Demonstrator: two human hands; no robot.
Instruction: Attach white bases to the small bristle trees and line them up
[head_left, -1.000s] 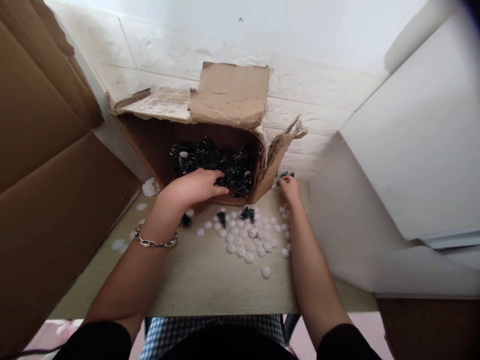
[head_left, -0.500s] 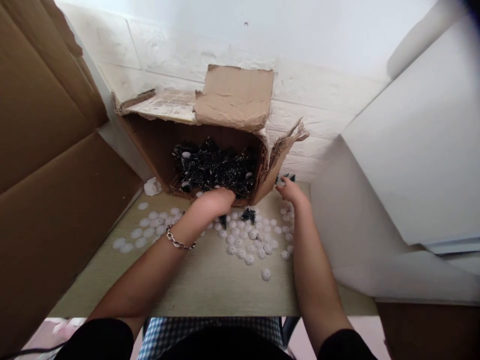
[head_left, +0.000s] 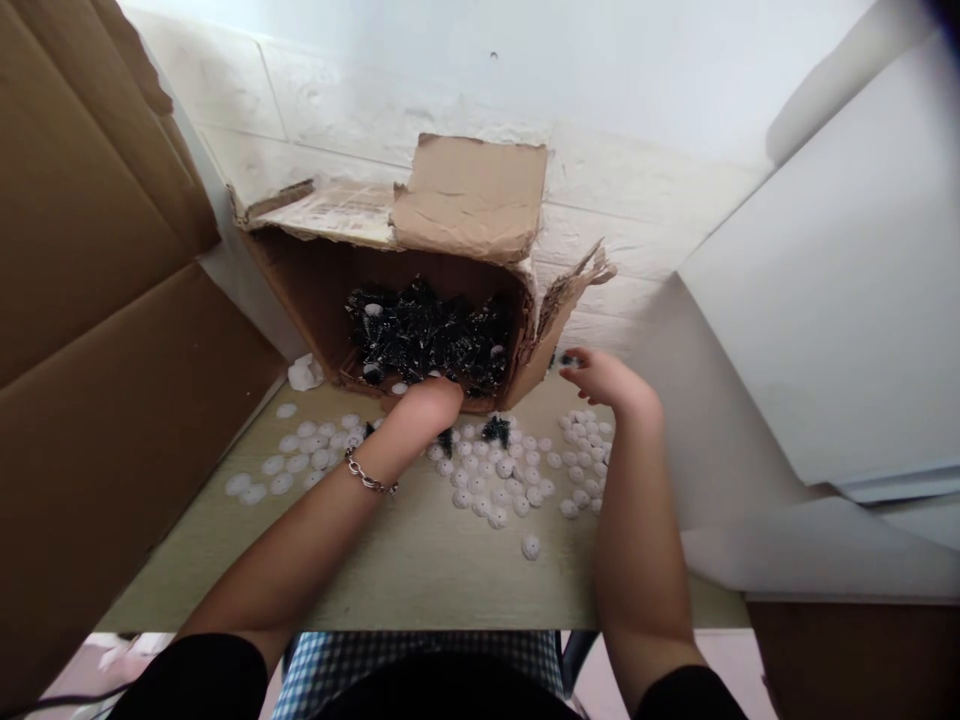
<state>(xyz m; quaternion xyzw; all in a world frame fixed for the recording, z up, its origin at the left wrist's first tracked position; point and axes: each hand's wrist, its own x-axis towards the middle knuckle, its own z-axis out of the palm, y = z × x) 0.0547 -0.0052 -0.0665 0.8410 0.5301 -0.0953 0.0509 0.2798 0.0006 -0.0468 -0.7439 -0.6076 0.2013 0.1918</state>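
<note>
Apparently we're partway: small trees [head_left: 427, 330] crowd the box [head_left: 472, 205] near the table's [head_left: 450, 570] far edge, white discs [head_left: 480, 482] lie loose outside, and we cannot tell whether our left hand [head_left: 436, 402] or right hand [head_left: 598, 377] grips anything.

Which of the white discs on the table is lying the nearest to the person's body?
The lone white disc just in front of the middle group. It lies apart; every other visible disc is farther back on the table.
</note>
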